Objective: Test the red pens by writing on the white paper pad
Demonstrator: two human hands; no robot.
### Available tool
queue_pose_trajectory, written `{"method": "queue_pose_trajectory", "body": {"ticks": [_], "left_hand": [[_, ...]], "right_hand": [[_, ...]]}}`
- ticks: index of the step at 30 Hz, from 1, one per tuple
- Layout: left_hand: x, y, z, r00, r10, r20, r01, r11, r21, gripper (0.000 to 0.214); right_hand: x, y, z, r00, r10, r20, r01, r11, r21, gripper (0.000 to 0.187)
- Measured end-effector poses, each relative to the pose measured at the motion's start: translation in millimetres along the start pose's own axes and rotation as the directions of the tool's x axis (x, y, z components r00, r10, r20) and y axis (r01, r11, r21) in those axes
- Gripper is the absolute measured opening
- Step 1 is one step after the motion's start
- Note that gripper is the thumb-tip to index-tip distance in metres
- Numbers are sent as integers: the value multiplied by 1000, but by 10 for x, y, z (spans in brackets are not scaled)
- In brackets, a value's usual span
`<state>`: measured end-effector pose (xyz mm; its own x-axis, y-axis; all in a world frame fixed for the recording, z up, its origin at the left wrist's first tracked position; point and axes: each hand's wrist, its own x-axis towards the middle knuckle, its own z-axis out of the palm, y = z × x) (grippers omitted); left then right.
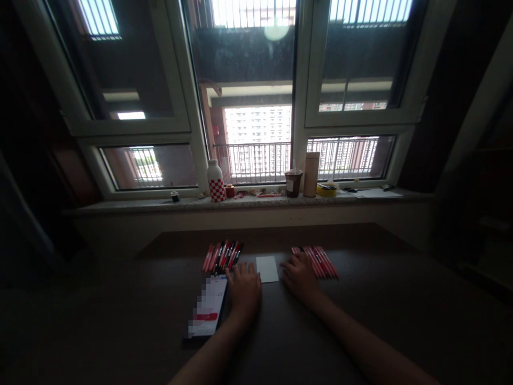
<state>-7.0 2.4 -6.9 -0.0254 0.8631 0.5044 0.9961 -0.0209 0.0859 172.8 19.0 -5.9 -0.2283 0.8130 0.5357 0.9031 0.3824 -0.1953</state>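
My left hand (pixel 245 291) lies flat on the dark table, its fingers spread, between a phone and a small white card (pixel 266 269). The phone (pixel 212 307) has a lit screen, partly blurred out. Just beyond that hand is a row of red, pink and black pens (pixel 222 256). On the card's other side, my right hand (pixel 301 275) rests with its fingers apart, close to the card's right edge. It partly covers a second row of pink and red pens (pixel 324 263). Neither hand shows anything held.
Behind the dark table (pixel 272 342) runs a stone window sill (pixel 184 203). On it stand a red-checked white bottle (pixel 216 184), a cup with a dark drink (pixel 294 184), a tan cylinder (pixel 311 175), a yellow tape roll (pixel 326 191) and papers (pixel 379 193).
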Motion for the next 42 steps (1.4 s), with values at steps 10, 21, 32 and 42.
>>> {"method": "queue_pose_trajectory", "body": {"ticks": [10,21,32,42], "left_hand": [[36,-41,160,998,-58,1,57,982,180,64],[46,-61,181,998,-63,26,59,987,149,60],[43,-78,215,998,-62,20,58,985,165,57],[54,-69,153,996,-67,57,60,993,103,54]], "right_hand": [[-20,-36,48,964,-249,94,232,959,162,19],[-17,-29,57,966,-231,116,213,966,146,19],[-19,-14,98,980,-180,88,165,974,154,20],[-18,-27,104,980,-182,79,170,975,145,23]]}}
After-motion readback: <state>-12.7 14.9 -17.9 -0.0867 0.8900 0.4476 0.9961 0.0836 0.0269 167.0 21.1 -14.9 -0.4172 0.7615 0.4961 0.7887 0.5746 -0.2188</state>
